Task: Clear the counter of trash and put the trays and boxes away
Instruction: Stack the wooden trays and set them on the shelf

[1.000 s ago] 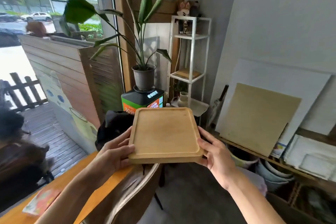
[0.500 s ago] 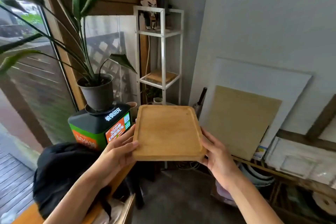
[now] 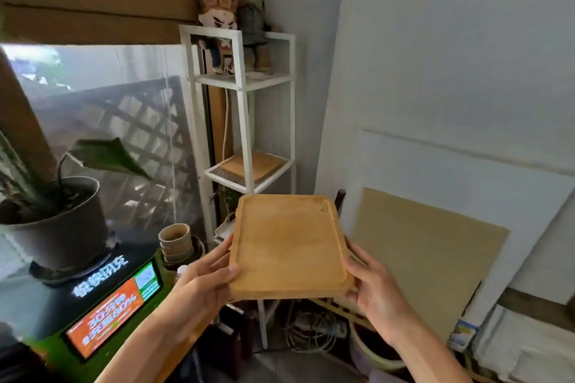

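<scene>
The wooden tray [image 3: 289, 246] is a flat, rounded-corner rectangle of pale bamboo-like wood with a shallow raised rim and a smooth, lightly worn face. It is held level in the air in front of the white metal shelf unit [image 3: 241, 96]. The left hand [image 3: 202, 286] grips the tray's left edge, thumb on top and fingers beneath. The right hand [image 3: 375, 292] grips the right edge near the closest corner, fingers curled under.

On the shelf unit's mesh middle shelf lies a stack of similar wooden trays [image 3: 253, 165]. Two plush dolls [image 3: 233, 25] sit on the top tier. To the left, a grey plastic plant pot [image 3: 59, 221] stands on a green-and-black box [image 3: 93, 305]; ribbed paper cups [image 3: 175, 242] are stacked beside it.

Compared with half a second earlier, the shelf unit appears larger and nearer, and the tray sits directly below the middle shelf.
</scene>
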